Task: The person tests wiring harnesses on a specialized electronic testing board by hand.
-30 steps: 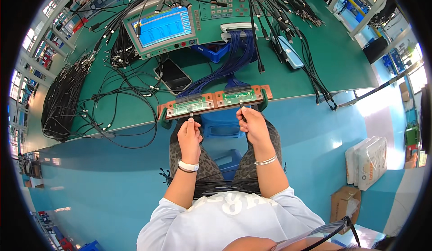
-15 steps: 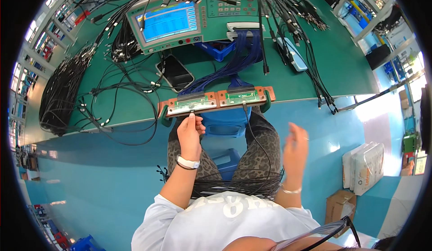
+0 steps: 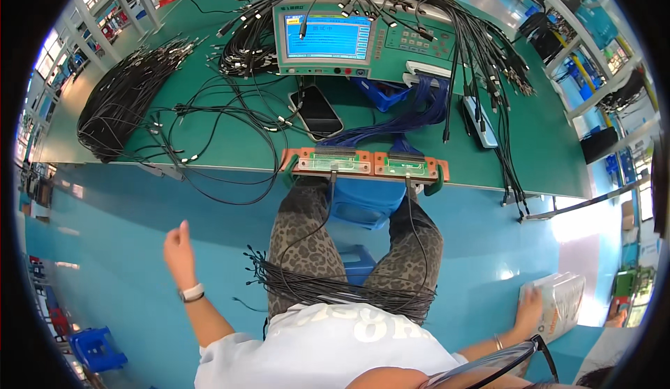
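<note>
My left hand [image 3: 179, 256] is out over the floor on the left, fingers curled and thumb raised, with nothing visible in it. My right hand [image 3: 530, 310] is low on the right, in front of wrapped white packages [image 3: 564, 298]; motion blurs its fingers. Between the hands, a test fixture with two green circuit boards [image 3: 335, 161] sits at the table's front edge. One black cable [image 3: 333, 188] is plugged into its left board, another black cable [image 3: 409, 192] into its right. Both run down toward a bundle of black cables [image 3: 335, 288] across my lap.
A tester with a lit blue screen [image 3: 328, 36] stands on the green table [image 3: 230, 96]. Around it are cable bundles [image 3: 125, 99], a phone [image 3: 317, 113], a blue tray [image 3: 382, 94] and a light-blue case [image 3: 480, 127]. A blue stool [image 3: 98, 350] stands lower left.
My left hand has left the fixture's left board and swung out left; a cable now hangs from that board. My right hand has moved down and right. The view has shifted, and the tester's screen differs.
</note>
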Available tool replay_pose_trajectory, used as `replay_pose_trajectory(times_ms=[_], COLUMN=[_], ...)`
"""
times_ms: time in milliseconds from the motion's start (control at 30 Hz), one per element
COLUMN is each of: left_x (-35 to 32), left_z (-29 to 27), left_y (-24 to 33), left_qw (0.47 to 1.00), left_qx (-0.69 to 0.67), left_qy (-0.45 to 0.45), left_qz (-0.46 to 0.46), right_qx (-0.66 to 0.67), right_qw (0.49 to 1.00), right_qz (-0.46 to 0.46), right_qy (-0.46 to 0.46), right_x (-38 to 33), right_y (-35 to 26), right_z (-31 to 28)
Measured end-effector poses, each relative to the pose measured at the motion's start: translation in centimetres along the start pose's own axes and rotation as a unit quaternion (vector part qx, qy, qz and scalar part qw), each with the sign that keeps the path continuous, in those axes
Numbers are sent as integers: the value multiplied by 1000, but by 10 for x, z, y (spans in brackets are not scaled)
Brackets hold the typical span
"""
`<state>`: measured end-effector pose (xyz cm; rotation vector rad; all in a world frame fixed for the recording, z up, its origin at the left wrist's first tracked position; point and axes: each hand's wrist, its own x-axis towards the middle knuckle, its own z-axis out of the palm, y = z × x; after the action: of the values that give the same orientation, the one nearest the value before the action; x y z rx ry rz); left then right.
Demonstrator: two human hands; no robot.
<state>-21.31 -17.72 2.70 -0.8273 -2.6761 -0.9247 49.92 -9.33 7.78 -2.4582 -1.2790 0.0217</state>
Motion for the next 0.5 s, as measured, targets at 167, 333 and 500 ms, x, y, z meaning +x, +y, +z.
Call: replay_pose_trajectory(times_ms=[167, 333, 500], left_x=[-17, -9, -25], left_z=[82, 114, 83], left_y=[95, 113, 131], left_qw=[804, 683, 691], left_qx=[-433, -559, -652], left_qy=[-363, -300, -203], left_qz=[-184, -361, -238], right_qx=[193, 357, 424], right_qw=[912, 646, 475], right_qz=[-217, -302, -217], right_qy=[-291, -603, -740], right_x=[-64, -154, -184], right_y=[-244, -318, -334], right_z=[60, 100, 131])
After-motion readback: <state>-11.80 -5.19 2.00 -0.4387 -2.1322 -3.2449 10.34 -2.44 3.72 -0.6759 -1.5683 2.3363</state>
